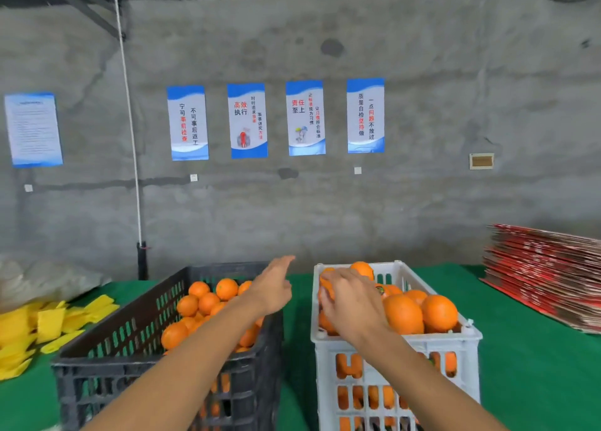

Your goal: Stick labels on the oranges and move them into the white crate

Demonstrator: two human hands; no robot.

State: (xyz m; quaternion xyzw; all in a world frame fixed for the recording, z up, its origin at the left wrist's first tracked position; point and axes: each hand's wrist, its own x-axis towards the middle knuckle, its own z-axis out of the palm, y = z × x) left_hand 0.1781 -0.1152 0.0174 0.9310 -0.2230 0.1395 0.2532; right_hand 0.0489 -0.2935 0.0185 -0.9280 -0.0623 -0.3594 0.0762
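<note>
White crate [395, 346] lengthwise away (orange-heaped)

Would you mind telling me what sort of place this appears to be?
Probably a fruit packing workshop: a black crate and a white crate full of oranges, flattened red cartons stacked nearby, and workplace slogan posters on a bare concrete wall.

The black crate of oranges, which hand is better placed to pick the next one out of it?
Probably the left hand: it hovers open over the black crate, just above its oranges. The right hand is busy over the white crate.
</note>
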